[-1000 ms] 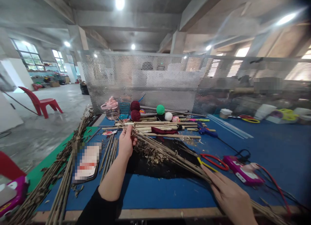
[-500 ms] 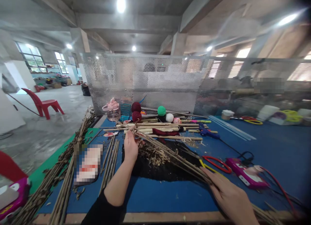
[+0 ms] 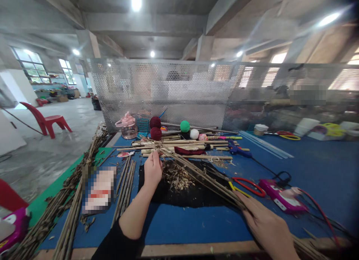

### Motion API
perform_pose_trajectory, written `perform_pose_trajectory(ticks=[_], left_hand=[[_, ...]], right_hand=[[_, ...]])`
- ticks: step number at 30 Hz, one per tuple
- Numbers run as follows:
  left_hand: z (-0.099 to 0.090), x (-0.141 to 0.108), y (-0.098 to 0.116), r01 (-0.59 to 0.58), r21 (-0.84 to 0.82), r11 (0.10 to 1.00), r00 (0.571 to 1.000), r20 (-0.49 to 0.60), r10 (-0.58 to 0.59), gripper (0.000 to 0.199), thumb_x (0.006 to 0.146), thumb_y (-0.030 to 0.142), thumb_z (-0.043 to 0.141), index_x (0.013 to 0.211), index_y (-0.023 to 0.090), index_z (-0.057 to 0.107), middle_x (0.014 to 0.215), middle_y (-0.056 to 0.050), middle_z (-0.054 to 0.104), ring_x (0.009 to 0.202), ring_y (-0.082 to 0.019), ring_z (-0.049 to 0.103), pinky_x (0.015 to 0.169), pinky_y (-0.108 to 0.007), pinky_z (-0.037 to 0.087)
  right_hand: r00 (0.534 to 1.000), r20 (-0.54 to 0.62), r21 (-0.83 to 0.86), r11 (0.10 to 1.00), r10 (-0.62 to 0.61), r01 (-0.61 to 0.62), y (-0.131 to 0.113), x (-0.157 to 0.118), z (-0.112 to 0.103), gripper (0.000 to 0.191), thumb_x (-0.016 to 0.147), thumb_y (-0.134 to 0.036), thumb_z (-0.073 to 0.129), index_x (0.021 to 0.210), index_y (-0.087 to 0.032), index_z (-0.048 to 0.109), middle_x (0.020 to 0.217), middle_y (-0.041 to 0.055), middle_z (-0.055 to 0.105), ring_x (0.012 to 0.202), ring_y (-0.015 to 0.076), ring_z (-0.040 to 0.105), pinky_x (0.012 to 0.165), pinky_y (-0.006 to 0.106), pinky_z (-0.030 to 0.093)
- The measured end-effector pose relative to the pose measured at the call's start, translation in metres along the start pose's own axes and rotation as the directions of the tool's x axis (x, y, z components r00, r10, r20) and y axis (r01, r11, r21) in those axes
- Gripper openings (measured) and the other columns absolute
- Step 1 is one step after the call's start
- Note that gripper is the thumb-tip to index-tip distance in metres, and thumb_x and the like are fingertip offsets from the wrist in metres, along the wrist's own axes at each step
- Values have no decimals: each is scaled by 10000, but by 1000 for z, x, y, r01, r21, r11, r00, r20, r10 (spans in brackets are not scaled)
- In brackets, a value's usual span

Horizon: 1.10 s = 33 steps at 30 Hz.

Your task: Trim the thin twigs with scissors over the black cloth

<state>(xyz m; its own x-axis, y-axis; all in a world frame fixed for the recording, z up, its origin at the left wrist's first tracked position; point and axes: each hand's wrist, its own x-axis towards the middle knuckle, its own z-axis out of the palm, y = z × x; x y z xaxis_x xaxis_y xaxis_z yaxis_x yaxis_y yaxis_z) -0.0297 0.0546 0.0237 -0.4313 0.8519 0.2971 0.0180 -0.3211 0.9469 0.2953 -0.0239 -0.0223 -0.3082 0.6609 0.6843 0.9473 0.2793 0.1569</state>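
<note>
A bundle of thin dried plant stalks (image 3: 206, 174) slants across the bench, its far end at upper left and its near end at lower right. My right hand (image 3: 265, 220) is wrapped round the lower part of the stalks. At their far tips, my left hand (image 3: 153, 170) is closed, fingers pinched on the stalk ends. Under the bundle lies a black cloth (image 3: 179, 200) with a heap of dry husks and leaf bits (image 3: 179, 179) on it. Large scissors with red and yellow handles (image 3: 249, 187) rest beside my right hand, partly behind the stalks.
More dried stalks (image 3: 71, 200) lie along the left side, next to shorter cut sticks (image 3: 125, 189). Yarn balls (image 3: 155, 128), bamboo sticks (image 3: 218, 158) and a blue glue gun (image 3: 237, 149) are at the back. A purple device (image 3: 282, 196) with cords sits right. A perforated metal screen (image 3: 165, 95) stands behind.
My left hand has shifted slightly right and up along the stalk tips. My right hand keeps its hold low on the bundle. The whole view has moved a little.
</note>
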Motion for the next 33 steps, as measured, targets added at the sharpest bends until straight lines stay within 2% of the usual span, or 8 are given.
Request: perform_pose_trajectory(ticks=[5,10,13,16,19,21,29,33], left_hand=[[-1,-6,9,-217,261,941,964,209,164,332,824,427,421,676,188,598,482,8,472,476,-129,434,535,-237,310],[-11,2,-8,-179,455,873,932,362,2,317,790,394,470,579,189,588,511,-23,538,499,-146,473,544,-241,297],[-15,4,-13,-138,496,857,943,330,-38,300,701,446,580,831,181,636,501,-2,540,490,-153,489,514,-236,290],[-12,3,-7,-81,394,916,979,204,-2,461,665,501,601,992,177,579,474,41,488,466,-133,470,487,-221,289],[-8,5,2,88,105,991,992,83,-97,434,717,583,485,821,167,550,473,56,432,408,-92,414,426,-202,290],[-6,8,4,202,-97,975,979,46,-199,448,720,614,447,739,169,492,491,58,432,380,-72,390,373,-186,278],[-7,15,-1,265,-337,903,962,153,-225,422,594,513,664,696,160,454,514,77,445,393,-24,392,351,-124,292],[-6,13,-1,234,-299,925,968,160,-193,436,614,550,631,652,155,452,498,65,462,383,-32,411,354,-140,317]], right_hand=[[997,59,51,997,48,-51,-1,6,-1,379,804,-219,370,1088,-260,617,979,-3,678,801,147,654,597,218,516],[995,71,60,995,70,-74,8,5,3,362,796,-231,379,1064,-251,622,970,-12,684,779,144,661,596,212,518],[991,95,64,993,89,-95,12,2,5,364,794,-234,376,1066,-257,617,976,-16,682,780,142,660,609,211,515],[997,36,50,996,67,-68,7,0,5,362,805,-237,371,1073,-260,613,968,-10,680,774,139,655,572,205,500],[999,-13,22,999,31,-30,-2,-1,2,368,822,-229,361,1094,-267,605,882,-2,683,686,127,640,545,202,476],[1000,4,23,1000,12,-12,-8,-1,1,376,823,-221,356,1102,-271,603,787,-3,671,613,117,617,523,198,458],[998,41,-7,999,37,-36,-10,-3,-1,382,817,-212,363,1110,-274,600,772,-3,654,591,120,603,489,206,440],[997,59,10,999,52,-53,-9,-5,-1,393,804,-196,369,1107,-281,603,796,-6,663,608,116,613,487,198,454]])
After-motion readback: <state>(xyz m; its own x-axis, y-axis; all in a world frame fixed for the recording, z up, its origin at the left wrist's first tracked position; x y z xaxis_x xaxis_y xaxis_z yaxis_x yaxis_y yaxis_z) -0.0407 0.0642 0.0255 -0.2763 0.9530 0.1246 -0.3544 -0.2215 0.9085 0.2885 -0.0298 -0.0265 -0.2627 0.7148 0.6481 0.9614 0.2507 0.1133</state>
